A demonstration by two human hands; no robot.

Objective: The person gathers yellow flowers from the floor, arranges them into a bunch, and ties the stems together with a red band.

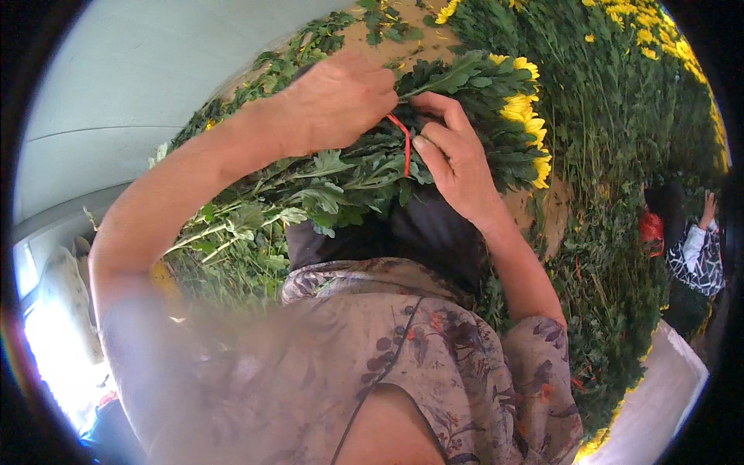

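Note:
A bundle of yellow chrysanthemums point(526, 116) lies crosswise over my lap, its flower heads to the right and its leafy stems to the left. A thin red tie point(407, 152) runs over the leaves around its middle. My left hand point(354, 96) is closed at the upper end of this tie, knuckles up, with its fingertips hidden. Just right of the tie is my right hand point(450, 145), its fingers bent against the leaves and the thumb tip beside the tie. Whether the right fingers pinch anything is hidden by leaves.
Many long-stemmed yellow chrysanthemums point(604, 110) are heaped at the right. Loose leaves point(331, 35) and petals lie on the brown surface point(372, 46) ahead. A pale wall point(116, 75) stands at the left. Another person's hand point(709, 209) shows at the far right, near a red object point(651, 233).

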